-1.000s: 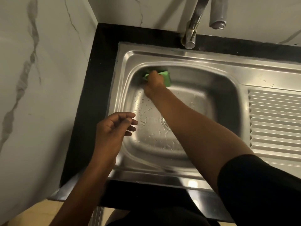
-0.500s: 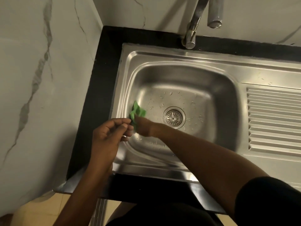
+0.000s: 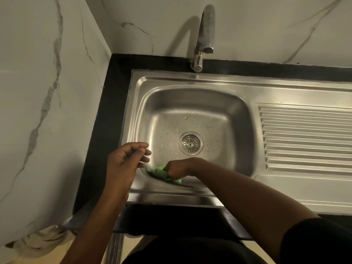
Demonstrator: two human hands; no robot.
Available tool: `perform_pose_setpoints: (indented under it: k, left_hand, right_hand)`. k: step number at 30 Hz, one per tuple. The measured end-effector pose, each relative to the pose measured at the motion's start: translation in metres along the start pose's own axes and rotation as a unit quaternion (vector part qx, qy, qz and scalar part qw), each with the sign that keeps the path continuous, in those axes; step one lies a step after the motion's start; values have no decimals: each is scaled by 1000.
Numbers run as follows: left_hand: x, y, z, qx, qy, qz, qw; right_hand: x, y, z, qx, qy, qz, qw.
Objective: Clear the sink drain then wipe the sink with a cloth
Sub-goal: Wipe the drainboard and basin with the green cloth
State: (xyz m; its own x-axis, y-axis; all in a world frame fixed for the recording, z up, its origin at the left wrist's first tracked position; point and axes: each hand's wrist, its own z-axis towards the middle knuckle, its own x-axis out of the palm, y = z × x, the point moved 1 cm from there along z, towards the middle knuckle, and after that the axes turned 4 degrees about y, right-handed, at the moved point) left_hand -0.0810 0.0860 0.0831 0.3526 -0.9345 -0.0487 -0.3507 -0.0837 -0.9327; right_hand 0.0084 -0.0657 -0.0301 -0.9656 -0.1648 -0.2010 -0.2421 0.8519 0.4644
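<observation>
A stainless steel sink (image 3: pixel 190 86) sits in a black counter, its round strainer drain (image 3: pixel 190 143) uncovered in the middle of the basin among water droplets. My right hand (image 3: pixel 176 168) grips a crumpled green cloth (image 3: pixel 162 173) and presses it against the basin's near wall at the front left. My left hand (image 3: pixel 125 161) hovers over the sink's left rim just beside the cloth, fingers loosely curled and apart, holding nothing.
A chrome tap (image 3: pixel 203 39) rises at the back of the sink. A ribbed draining board (image 3: pixel 304 138) lies to the right. Marble walls (image 3: pixel 38 111) close the left and back sides. The black counter (image 3: pixel 106 130) frames the sink.
My right hand has swept the cloth from the basin's back left corner, down the left wall, to the front wall. The left hand stayed near the left rim.
</observation>
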Motion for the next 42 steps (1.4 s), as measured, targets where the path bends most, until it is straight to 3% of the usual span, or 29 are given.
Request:
perform_pose_setpoints:
  k: [5, 9, 15, 21, 24, 29, 38, 42]
  left_hand:
    - [9, 7, 0, -20, 15, 3, 1000]
    - [20, 15, 1, -49, 53, 18, 997]
    - [43, 18, 3, -34, 138, 87, 986]
    - [67, 7, 9, -14, 193, 127, 973]
    - [78, 2, 9, -32, 199, 84, 976]
    - [91, 2, 3, -28, 223, 51, 973]
    - [149, -12, -43, -27, 231, -8, 972]
    - [196, -24, -73, -23, 250, -42, 967]
  right_hand:
    - [2, -25, -43, -5, -12, 32, 999]
    - [1, -39, -76, -35, -65, 138, 988]
    - [-6, -56, -128, -110, -234, 395, 882]
    - [-12, -62, -170, -188, -254, 515, 797]
    - [-9, -66, -184, -225, -239, 583, 743]
    - [0, -75, -202, -267, -233, 640, 682]
    - [32, -121, -238, -223, -327, 634, 664]
    - [58, -155, -264, -182, -357, 661, 635]
